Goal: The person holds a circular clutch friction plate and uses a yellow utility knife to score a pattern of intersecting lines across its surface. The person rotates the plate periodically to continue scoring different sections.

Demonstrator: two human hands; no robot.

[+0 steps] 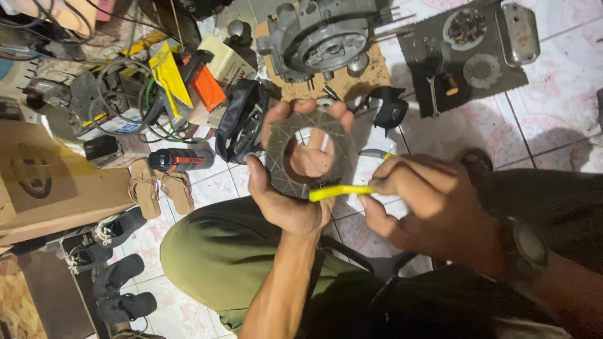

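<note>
Fingers of my left hand [295, 188] curl around the rim of a grey friction ring [309, 157], held up at the centre of the frame above my knee. Right hand [421, 204] pinches a yellow strip [339, 191] laid flat on the ring's lower edge. Looks like I'm gauging or scraping the ring; next I'd likely need to hold it steady and turn it to a fresh spot. Engine casing [323, 37] sits on the floor at top centre.
</note>
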